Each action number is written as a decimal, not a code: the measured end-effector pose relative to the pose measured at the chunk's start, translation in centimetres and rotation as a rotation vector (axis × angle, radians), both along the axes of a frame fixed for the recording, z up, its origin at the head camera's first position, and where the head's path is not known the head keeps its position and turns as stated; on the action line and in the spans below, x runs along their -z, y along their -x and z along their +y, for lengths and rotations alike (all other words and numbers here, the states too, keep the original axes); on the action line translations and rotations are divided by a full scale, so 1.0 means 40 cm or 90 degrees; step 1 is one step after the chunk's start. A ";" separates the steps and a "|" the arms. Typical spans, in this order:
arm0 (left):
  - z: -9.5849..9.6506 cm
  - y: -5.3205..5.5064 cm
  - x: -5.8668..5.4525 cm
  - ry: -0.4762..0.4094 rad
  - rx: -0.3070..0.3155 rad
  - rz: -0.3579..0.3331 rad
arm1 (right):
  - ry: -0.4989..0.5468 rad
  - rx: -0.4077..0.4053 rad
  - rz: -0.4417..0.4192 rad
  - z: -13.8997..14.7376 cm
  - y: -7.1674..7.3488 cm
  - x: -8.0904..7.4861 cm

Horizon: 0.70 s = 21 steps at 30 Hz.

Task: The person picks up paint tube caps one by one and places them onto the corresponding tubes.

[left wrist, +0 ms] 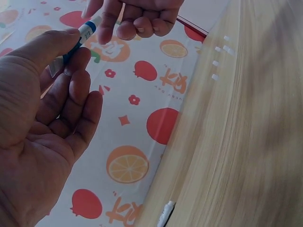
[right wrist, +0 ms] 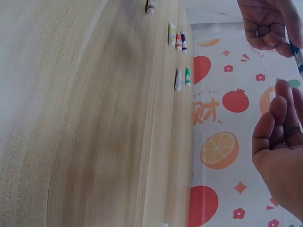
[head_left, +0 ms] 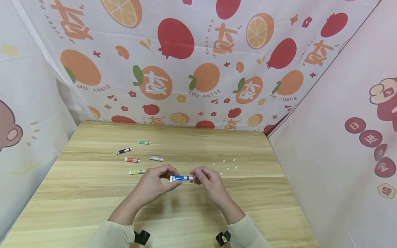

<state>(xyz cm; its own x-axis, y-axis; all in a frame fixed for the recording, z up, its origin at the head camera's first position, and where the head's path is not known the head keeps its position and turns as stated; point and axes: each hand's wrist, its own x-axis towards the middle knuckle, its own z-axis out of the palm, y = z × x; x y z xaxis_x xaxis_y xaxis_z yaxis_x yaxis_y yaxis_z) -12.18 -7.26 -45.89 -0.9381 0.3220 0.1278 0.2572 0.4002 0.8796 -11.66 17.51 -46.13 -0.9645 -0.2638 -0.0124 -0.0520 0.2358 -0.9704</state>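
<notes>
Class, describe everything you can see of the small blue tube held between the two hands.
The blue tube is small and slim, with a blue body, a white band and a flat crimped tail. It lies roughly level above the wooden table. The left hand pinches its tail end; the right hand pinches its cap end.

6 small paint tubes in all — 5 lie on the table (head_left: 93, 193): a green tube (head_left: 144, 142), a dark blue tube (head_left: 123, 151), a red tube (head_left: 132, 159), a white tube (head_left: 156, 158) and a yellow-green tube (head_left: 137, 171). 1 blue tube (head_left: 181, 178) is held above it. 6 small white caps (head_left: 227, 164) — loosely scattered. 2 hands.
</notes>
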 end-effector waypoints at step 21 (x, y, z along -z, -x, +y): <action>0.006 -0.001 0.006 -0.006 -0.004 0.006 | 0.007 -0.018 0.068 0.014 -0.001 0.011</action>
<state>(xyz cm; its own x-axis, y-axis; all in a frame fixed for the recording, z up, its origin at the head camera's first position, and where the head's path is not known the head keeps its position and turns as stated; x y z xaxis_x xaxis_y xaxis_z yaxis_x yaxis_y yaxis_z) -12.14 -7.00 -46.14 -0.9387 0.3151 0.1401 0.2636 0.3936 0.8807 -11.60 18.07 -46.59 -0.9525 -0.2900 0.0930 -0.1616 0.2225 -0.9615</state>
